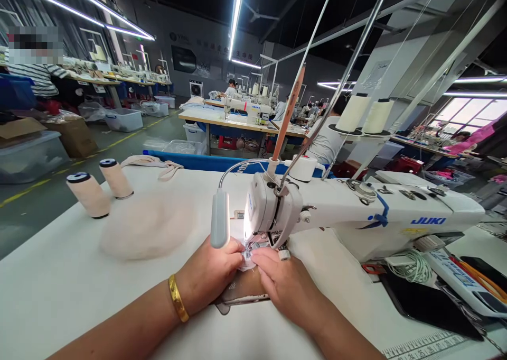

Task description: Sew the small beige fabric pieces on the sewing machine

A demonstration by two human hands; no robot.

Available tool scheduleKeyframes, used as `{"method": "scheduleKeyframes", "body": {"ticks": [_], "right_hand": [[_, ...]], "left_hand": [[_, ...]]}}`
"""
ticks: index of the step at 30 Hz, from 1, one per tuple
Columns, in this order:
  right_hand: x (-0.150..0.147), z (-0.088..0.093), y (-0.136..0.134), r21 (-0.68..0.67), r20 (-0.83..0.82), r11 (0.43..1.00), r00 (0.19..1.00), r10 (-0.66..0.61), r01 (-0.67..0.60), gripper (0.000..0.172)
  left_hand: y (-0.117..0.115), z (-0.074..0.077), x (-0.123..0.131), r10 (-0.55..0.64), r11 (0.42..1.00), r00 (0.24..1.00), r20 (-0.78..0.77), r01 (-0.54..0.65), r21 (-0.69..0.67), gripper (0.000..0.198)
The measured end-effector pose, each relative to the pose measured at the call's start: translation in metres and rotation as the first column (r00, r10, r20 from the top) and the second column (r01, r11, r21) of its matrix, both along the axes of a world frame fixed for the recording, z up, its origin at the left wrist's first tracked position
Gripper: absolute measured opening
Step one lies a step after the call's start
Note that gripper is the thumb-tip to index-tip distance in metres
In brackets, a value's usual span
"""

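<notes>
A white sewing machine [273, 201] stands before me, its lamp [220, 220] lit beside the needle. My left hand [212, 270], with a gold bracelet [178, 298] at the wrist, is closed on the left edge of a small piece of thin white fabric [248, 265]. From the right, my right hand [283, 280] pinches the same fabric close to the presser foot [249, 250]. Fingers of both hands lie right around the foot and hide much of the cloth. Beneath them shows the machine's bed plate [247, 285].
Two beige thread cones [89, 195] stand at the table's left, near a blurred pale heap [148, 225] and fabric strips [158, 164]. On the right lie a dark tablet [431, 302], coiled pale cord [412, 267] and a ruler [428, 344]. Other people sit at machines beyond.
</notes>
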State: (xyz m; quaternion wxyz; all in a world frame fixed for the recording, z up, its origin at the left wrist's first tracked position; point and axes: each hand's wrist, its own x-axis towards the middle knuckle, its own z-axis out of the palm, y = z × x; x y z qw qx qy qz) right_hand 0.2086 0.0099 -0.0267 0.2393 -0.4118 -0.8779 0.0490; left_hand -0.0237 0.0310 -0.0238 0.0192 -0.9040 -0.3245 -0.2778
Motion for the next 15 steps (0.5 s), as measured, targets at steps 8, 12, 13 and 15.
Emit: {"method": "scheduleKeyframes", "body": {"ticks": [8, 12, 13, 15], "right_hand": [[0.000, 0.005, -0.007, 0.032, -0.078, 0.993, 0.990, 0.115, -0.113, 0.033], [0.003, 0.006, -0.002, -0.003, 0.054, 0.995, 0.994, 0.095, -0.095, 0.028], [0.007, 0.006, 0.001, 0.029, 0.087, 1.000, 0.996, 0.006, -0.009, 0.028], [0.017, 0.007, 0.007, 0.112, 0.104, 0.980, 0.979, -0.174, 0.163, 0.028]], "left_hand": [[-0.005, 0.016, -0.003, 0.152, 0.974, 0.987, -0.058, -0.160, -0.158, 0.031], [0.000, 0.009, -0.006, 0.172, 0.982, 0.981, -0.094, -0.178, -0.058, 0.027], [0.000, 0.008, -0.006, 0.175, 0.983, 0.978, -0.114, -0.181, -0.039, 0.027], [-0.004, 0.008, -0.005, 0.175, 0.984, 0.974, -0.141, -0.180, -0.017, 0.027]]}}
